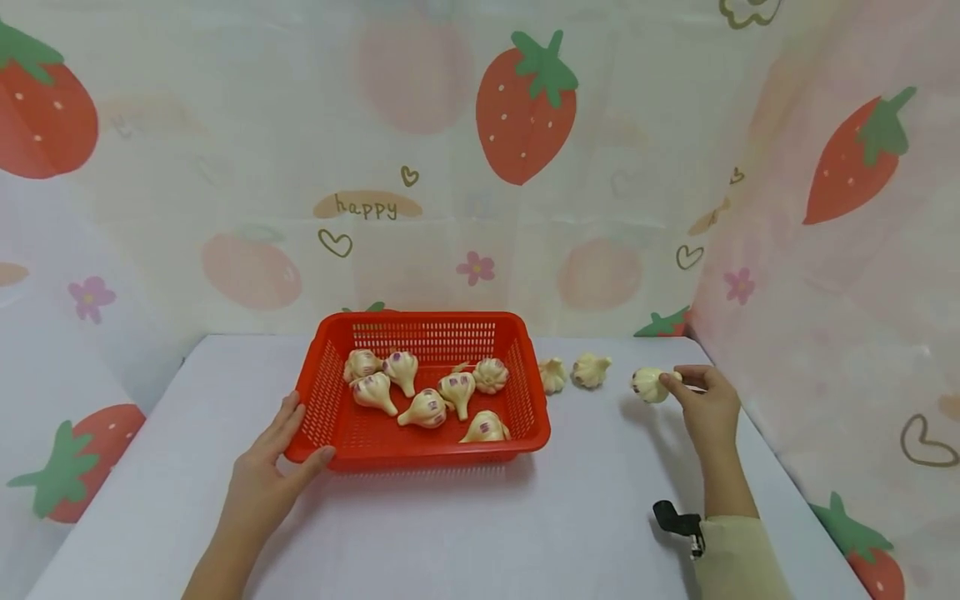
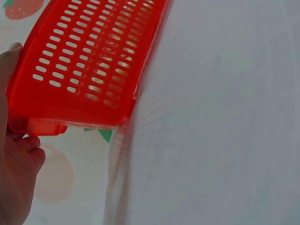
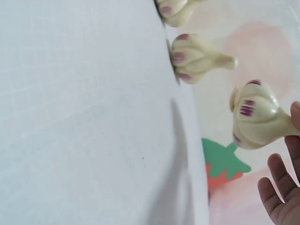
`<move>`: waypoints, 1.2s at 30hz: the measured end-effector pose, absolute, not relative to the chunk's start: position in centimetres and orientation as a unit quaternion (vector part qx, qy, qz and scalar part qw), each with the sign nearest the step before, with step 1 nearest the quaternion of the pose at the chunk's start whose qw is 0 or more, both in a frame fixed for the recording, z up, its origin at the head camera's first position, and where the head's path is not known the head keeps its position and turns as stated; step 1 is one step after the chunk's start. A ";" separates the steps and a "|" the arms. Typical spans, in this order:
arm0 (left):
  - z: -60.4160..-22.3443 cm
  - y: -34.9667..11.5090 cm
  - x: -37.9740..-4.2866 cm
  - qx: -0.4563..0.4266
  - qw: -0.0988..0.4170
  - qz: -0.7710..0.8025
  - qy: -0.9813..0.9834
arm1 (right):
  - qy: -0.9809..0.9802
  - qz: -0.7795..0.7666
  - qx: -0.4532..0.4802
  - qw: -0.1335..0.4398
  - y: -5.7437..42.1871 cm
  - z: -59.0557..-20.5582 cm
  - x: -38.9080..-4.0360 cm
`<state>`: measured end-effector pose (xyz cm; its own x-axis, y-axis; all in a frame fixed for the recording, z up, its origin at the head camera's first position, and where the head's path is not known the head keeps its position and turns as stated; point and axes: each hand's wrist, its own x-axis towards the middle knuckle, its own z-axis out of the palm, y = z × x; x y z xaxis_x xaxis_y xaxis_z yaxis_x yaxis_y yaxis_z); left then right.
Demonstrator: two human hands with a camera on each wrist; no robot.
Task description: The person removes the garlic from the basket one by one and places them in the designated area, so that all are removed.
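Observation:
My left hand (image 1: pixel 258 475) grips the left rim of a red plastic basket (image 1: pixel 427 455), with the thumb at its front corner. In the left wrist view, fingers (image 2: pixel 35 154) curl beneath the rim of the basket (image 2: pixel 70 108). Inside it lie several garlic bulbs (image 1: pixel 425 410), pale with purple marks. Right of the basket, my right hand (image 1: pixel 711 412) pinches another garlic bulb (image 1: pixel 648 385) by its stem. That bulb is held above the table, as its shadow shows. The right wrist view has the held garlic bulb (image 3: pixel 258 117) close up, its stem end between the thumb and fingers.
Two more garlic bulbs, one nearer the right hand (image 1: pixel 591 371) and one partly behind the basket's edge (image 1: pixel 552 377), lie on the white-covered table (image 1: pixel 480 533). A strawberry-print curtain (image 1: pixel 420 167) encloses the back and sides. A black device (image 1: pixel 678 521) is on the right wrist.

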<state>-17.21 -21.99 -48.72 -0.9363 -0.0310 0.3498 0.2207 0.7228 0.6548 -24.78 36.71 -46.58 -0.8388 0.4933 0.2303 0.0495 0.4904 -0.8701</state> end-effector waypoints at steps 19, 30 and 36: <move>-48.9 -22.1 -17.1 -0.053 0.174 -0.376 -0.909 | -0.838 0.489 -0.139 0.198 37.7 -48.6 -30.0; -49.2 -22.1 -17.3 -0.057 0.179 -0.378 -0.907 | -0.843 0.480 -0.154 0.186 37.2 -49.3 -32.3; -49.2 -22.1 -17.3 -0.053 0.177 -0.370 -0.910 | -0.848 0.476 -0.159 0.172 37.0 -49.3 -32.6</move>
<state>-17.30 -22.10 -49.22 -0.9317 -0.0354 0.3616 0.2271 0.7200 0.6558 -32.57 36.98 -49.30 -0.8904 0.4329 0.1406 0.1057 0.4972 -0.8612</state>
